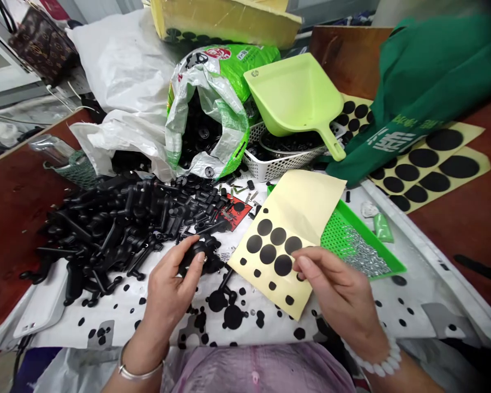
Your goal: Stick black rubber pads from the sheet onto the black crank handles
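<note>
My left hand [172, 284] is curled around a black plastic part [198, 249], its thumb and forefinger on either side. Other black parts lie right behind it, so the held part's outline is hard to separate. My right hand [337, 292] is pinched at the right edge of a cream backing sheet [306, 199] with round black stickers [267, 254]. What sits between those fingertips is hidden. The sheet's upper end rests over a green perforated tray [339, 218] holding small silvery metal pieces [366, 254].
A heap of black plastic parts [118, 218] covers the left. Behind stand an opened green-and-white sack [229, 117], a white basket [265, 164] and a light green dustpan [294, 98]. A green bag [429, 93] and more sticker sheets [423, 164] lie right. A white device [45, 305] sits front left.
</note>
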Demonstrator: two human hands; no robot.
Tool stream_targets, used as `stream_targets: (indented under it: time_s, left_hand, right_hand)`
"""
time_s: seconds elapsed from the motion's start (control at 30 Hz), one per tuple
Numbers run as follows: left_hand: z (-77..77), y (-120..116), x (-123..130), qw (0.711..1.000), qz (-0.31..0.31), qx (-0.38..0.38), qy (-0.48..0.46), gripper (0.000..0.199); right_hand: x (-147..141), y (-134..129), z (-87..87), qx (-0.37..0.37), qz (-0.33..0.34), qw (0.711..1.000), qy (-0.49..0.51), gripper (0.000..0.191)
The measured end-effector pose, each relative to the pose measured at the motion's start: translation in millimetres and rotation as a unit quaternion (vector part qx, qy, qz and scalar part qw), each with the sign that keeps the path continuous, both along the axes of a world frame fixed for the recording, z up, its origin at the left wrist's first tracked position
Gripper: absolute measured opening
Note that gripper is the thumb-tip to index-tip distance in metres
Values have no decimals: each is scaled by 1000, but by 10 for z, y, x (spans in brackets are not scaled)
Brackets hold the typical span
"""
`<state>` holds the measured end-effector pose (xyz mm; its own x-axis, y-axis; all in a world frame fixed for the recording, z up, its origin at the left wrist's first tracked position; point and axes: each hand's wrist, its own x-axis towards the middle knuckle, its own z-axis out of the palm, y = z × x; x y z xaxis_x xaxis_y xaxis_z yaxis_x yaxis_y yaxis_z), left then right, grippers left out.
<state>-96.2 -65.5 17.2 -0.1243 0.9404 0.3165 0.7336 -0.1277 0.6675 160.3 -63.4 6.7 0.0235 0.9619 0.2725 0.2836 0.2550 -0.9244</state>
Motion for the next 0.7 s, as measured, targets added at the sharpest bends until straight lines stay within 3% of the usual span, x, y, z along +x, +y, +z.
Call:
stream_targets:
  time_s: [0.1,0.2,0.27,0.37,0.53,0.7]
  left_hand:
    - [-54,41,-90,992,-19,43,117,31]
    - [-65,-11,16,991,-19,90,99,29]
    - [-61,-57,145,993,-54,85,58,27]
    - [-70,-53,354,992,-114,41,39,26]
    - [-107,182,612,993,-90,-61,34,53]
    - [-171,435,660,974,-110,-161,-113,51]
  right_hand:
    - [109,-17,-58,11,-44,999,-18,8]
    - [189,-30,-112,28,-74,996,-45,7]
    - [225,-34,-137,64,-80,992,-75,7]
    - [249,-33,-159,114,-79,982,-129,10]
    - [185,-6,-141,142,-68,972,-176,13]
    - [4,105,-81,157,-24,967,-200,14]
